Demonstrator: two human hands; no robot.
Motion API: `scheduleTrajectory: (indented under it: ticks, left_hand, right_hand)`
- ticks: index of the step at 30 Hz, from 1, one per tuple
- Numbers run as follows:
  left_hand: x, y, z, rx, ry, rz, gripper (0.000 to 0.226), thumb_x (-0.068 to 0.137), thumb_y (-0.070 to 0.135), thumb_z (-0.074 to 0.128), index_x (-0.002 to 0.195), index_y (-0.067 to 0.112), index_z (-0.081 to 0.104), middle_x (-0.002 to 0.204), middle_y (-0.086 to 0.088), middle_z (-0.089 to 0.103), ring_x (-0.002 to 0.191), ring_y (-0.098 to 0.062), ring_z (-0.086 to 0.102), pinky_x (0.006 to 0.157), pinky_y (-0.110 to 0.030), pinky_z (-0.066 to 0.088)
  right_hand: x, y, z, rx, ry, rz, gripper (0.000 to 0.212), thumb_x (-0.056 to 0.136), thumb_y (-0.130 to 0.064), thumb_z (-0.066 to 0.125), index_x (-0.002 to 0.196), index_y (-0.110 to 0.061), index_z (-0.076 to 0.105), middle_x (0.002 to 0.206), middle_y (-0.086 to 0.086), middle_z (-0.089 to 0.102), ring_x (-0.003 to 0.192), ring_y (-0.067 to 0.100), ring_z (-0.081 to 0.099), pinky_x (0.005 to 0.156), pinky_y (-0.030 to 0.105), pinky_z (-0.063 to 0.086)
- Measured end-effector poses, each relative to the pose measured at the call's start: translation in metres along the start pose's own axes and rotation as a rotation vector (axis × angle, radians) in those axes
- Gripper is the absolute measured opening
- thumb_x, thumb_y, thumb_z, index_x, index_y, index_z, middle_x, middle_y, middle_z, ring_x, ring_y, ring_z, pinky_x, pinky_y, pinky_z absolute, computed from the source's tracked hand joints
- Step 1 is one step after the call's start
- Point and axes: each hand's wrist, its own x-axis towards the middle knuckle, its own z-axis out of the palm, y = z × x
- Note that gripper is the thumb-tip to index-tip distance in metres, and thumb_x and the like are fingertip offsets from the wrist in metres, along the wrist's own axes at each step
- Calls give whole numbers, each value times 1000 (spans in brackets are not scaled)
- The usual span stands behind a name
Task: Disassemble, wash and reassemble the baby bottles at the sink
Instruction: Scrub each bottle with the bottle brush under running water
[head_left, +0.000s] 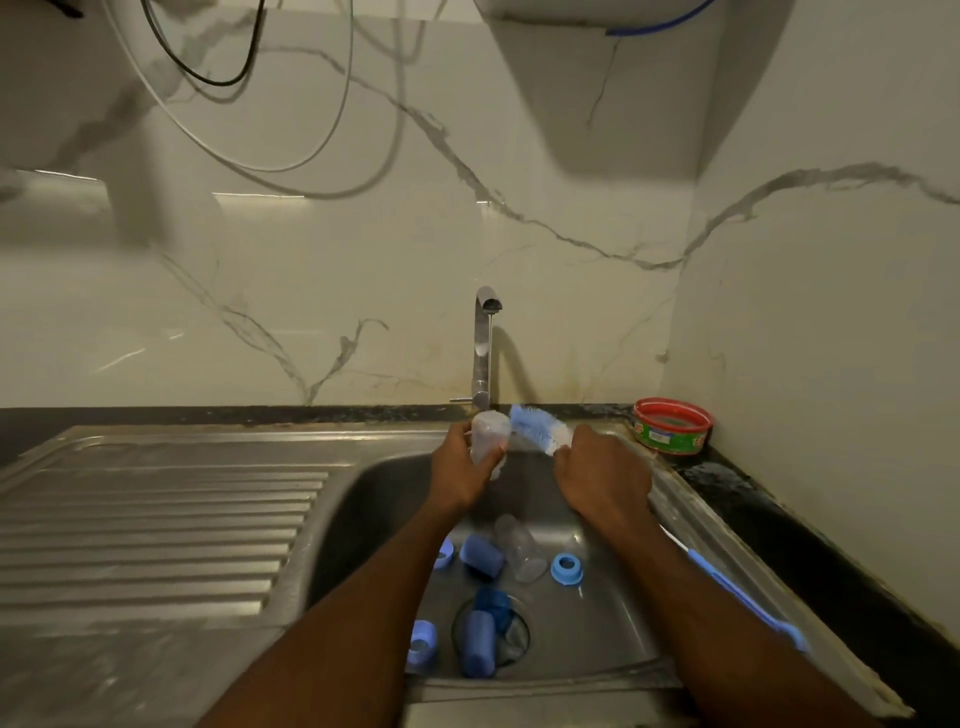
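Just below the faucet (485, 343), the left hand (460, 467) grips a clear bottle body (488, 436) while the right hand (602, 475) clamps a blue bottle brush (537, 428) beside its mouth. Wet plastic could slip from the fingers and drop among the caps (480, 642) in the sink (613, 613) below the faucet.

Over the sink (363, 499), under the tap (483, 343), my left hand (462, 467) grips a clear bottle (488, 434); my right hand (602, 475) holds a blue brush (537, 428) at its mouth; blue caps (483, 556) and rings (566, 568) lie in the basin.

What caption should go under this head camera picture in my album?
Left hand holds a clear bottle while right hand grips a blue brush over the sink.
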Motion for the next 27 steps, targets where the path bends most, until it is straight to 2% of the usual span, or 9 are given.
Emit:
scheduleTrajectory:
  ticks: [5, 8, 10, 13, 15, 18, 22, 25, 27]
  left_hand:
    - [-4, 9, -6, 80, 38, 68, 54, 86, 35, 79, 132, 22, 54, 127, 0, 64, 114, -16, 63, 98, -39, 54]
    - [-10, 15, -6, 99, -98, 191, 45, 86, 35, 80, 124, 29, 56, 114, 14, 65, 102, 7, 63, 85, -11, 50]
    - [-10, 21, -5, 109, -103, 236, 41, 87, 33, 79, 121, 31, 57, 109, 16, 65, 95, 16, 60, 79, -3, 46]
    - [-4, 20, -7, 119, 6, 234, 41, 87, 36, 79, 122, 25, 61, 114, 5, 69, 100, 0, 64, 90, -19, 51]
    - [-2, 17, -10, 129, 77, 150, 42, 86, 33, 79, 122, 19, 62, 117, 0, 69, 102, -10, 64, 92, -29, 53]
    - [-5, 17, -12, 101, 86, 103, 40, 87, 29, 79, 122, 19, 62, 115, 5, 67, 101, -7, 62, 91, -27, 53]
    - [-14, 26, -5, 85, -133, 225, 37, 87, 35, 79, 118, 25, 63, 107, 16, 68, 97, 3, 66, 84, -18, 56]
    - [-12, 28, -7, 99, -70, 225, 45, 84, 36, 81, 122, 21, 64, 113, 10, 68, 97, 2, 64, 86, -21, 56]
    - [-11, 25, -12, 110, 28, 154, 49, 84, 32, 81, 126, 18, 62, 120, 3, 67, 106, -8, 64, 91, -25, 54]
  right_hand:
    - [-9, -16, -8, -3, 96, -155, 32, 104, -43, 43, 127, -22, 50, 109, 5, 69, 93, 22, 66, 68, 31, 43]
    - [-13, -28, -9, -18, 67, -143, 31, 105, -38, 43, 130, -22, 51, 110, 6, 69, 96, 23, 67, 70, 31, 42]
    - [-11, -32, -9, -16, 92, -131, 30, 106, -39, 42, 130, -23, 52, 110, 6, 69, 96, 24, 67, 71, 33, 44]
    - [-11, -30, -10, -5, 72, -136, 31, 106, -39, 43, 131, -24, 53, 114, 6, 69, 99, 24, 66, 74, 33, 43]
    - [-14, -26, -10, 2, 64, -159, 33, 105, -41, 43, 131, -24, 53, 115, 5, 69, 100, 23, 66, 76, 33, 45]
    - [-18, -25, -9, 6, 50, -153, 33, 105, -41, 44, 132, -23, 53, 115, 4, 68, 100, 21, 65, 77, 31, 46]
    - [-12, -30, -12, -19, 56, -99, 32, 106, -38, 43, 132, -22, 51, 117, 6, 67, 102, 24, 65, 75, 33, 43]
    - [-11, -30, -16, -44, 34, -97, 33, 105, -39, 44, 133, -22, 50, 122, 7, 66, 107, 26, 64, 76, 33, 41]
    - [-15, -29, -17, -43, 5, -106, 36, 105, -39, 45, 136, -22, 50, 126, 8, 65, 111, 26, 63, 81, 35, 44]
